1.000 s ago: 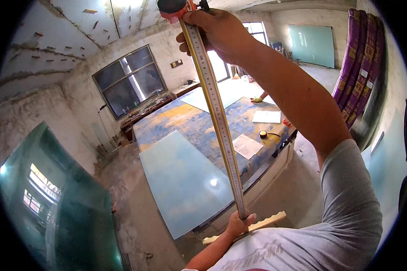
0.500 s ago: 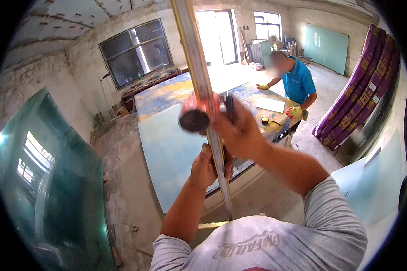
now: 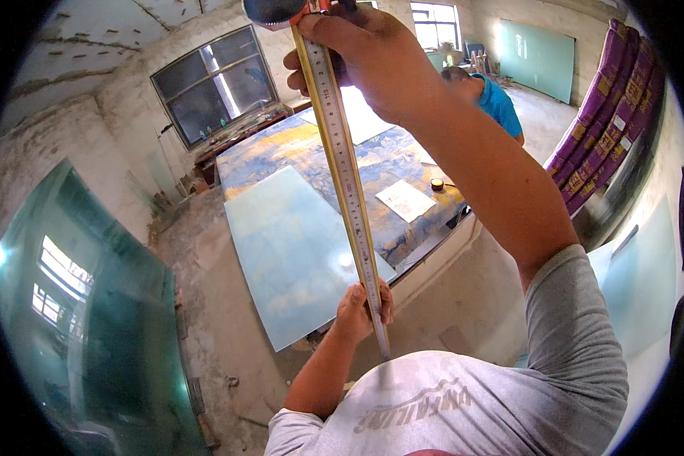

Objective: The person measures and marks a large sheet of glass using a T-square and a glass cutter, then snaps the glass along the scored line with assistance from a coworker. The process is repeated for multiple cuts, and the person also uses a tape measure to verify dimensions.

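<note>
Measuring bar [image 3: 343, 163] slants through two grips: right fingers [image 3: 294, 79] curl round its upper part, beside the red fitting [image 3: 311, 8]; left fingers [image 3: 387, 302] wrap it lower down. Firm hold at both points looks wisest, bar clear of the pale glass sheet [image 3: 287, 239] beyond the left fingers, on the surface [image 3: 260, 161].
</note>
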Demonstrator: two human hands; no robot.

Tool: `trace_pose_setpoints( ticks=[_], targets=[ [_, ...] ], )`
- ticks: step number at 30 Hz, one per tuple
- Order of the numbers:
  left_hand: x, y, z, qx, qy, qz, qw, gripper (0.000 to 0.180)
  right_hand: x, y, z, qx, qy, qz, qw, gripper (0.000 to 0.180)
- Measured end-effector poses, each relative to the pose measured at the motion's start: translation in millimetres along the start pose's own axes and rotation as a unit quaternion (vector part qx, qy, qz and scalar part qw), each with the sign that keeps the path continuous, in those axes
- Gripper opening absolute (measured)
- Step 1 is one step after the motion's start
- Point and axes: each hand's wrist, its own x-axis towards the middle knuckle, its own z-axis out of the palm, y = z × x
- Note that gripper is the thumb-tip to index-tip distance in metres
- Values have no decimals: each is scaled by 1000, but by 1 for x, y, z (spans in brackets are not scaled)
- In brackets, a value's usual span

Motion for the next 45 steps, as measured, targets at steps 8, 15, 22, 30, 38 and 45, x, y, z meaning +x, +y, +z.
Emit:
trace_pose_setpoints(
  ticks=[8,15,22,30,38,45],
  targets=[
    [33,65,25,3,-99,-3,995,72,-3,-1,4,24,-16,36,999,38],
    [75,133,66,46,-78,16,996,75,-14,1,18,35,-10,44,998,41],
    [81,135,78,63,-15,40,997,77,-6,-6,7,-139,14,-38,989,48],
    [83,145,77,103,11,-5,995,81,-42,-2,-3,-169,-57,-25,984,49],
    [93,179,94,92,-4,38,995,74,-74,12,-3,-195,-105,-32,975,42],
    [94,186,97,82,-28,66,994,61,-63,15,-13,-137,-170,-18,976,39]
  ],
)
